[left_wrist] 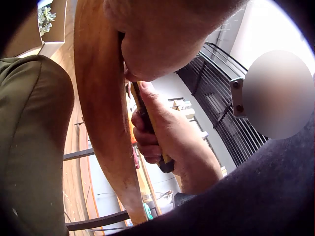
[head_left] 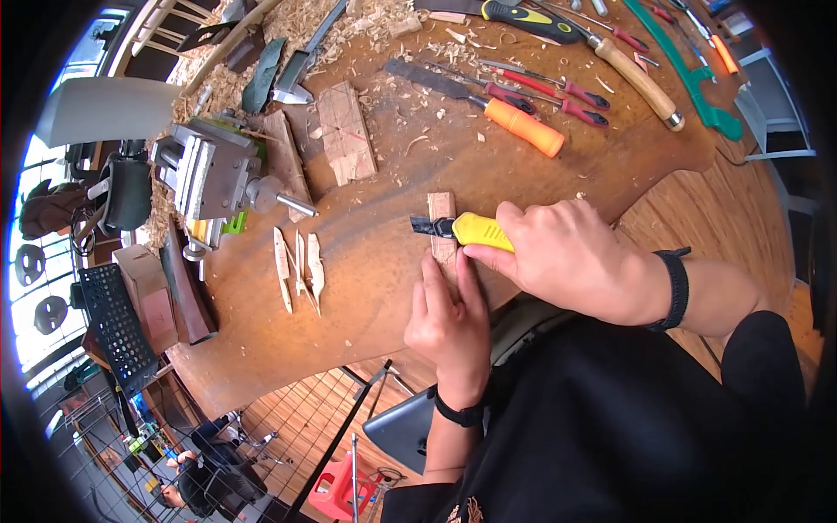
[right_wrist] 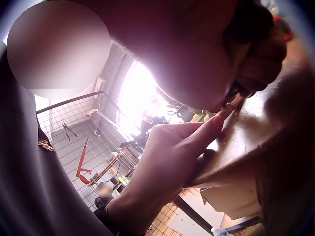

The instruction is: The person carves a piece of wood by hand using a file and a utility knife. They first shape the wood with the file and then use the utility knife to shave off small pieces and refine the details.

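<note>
My right hand grips a yellow utility knife, its dark blade crossing a small flat strip of wood on the workbench. Below the blade, the fingers of my left hand pinch the lower end of that strip near the bench edge. The left wrist view shows the right hand's fingers wrapped round the knife handle. In the right wrist view the left hand reaches to the strip, and the right hand hides most of the knife. Several thin carved wood pieces lie to the left.
A metal vise stands at the left of the workbench. Behind lie a marked wood block, an orange-handled file, several red-handled tools, a wooden-handled tool and wood shavings. Another person is at lower left.
</note>
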Demonstrator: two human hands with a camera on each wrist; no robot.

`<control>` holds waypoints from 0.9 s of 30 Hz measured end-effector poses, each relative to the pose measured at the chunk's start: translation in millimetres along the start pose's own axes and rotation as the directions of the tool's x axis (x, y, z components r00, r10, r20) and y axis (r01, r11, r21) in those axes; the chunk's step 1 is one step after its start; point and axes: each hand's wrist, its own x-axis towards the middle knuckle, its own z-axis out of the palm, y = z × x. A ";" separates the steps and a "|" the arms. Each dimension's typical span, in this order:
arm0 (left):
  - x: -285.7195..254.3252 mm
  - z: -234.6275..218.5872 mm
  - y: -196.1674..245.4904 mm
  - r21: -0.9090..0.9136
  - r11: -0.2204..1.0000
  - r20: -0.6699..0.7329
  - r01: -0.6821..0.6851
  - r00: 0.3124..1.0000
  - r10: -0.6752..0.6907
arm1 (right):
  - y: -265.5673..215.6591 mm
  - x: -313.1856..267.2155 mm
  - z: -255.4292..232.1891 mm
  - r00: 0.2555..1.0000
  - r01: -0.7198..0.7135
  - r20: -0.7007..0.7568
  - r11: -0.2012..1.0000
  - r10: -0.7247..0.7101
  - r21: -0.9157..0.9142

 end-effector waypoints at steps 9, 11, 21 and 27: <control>1.2 -3.2 3.0 0.003 0.999 0.036 0.040 0.999 -0.040 | 7.0 -17.5 -10.3 0.998 -0.046 0.037 0.999 0.047 -0.026; 0.1 -3.9 2.3 0.010 1.000 0.051 0.024 0.998 -0.025 | 7.7 -13.7 -7.6 0.999 -0.034 0.020 0.999 0.035 -0.025; -5.0 -7.9 14.4 0.001 0.998 0.084 0.066 0.994 -0.066 | 32.2 -3.0 -14.1 0.998 -0.061 -0.025 0.997 0.063 0.054; -5.8 -7.1 8.0 -0.052 0.999 0.037 0.016 0.999 -0.014 | 26.9 -19.8 -10.1 0.998 -0.057 0.029 0.980 0.053 0.191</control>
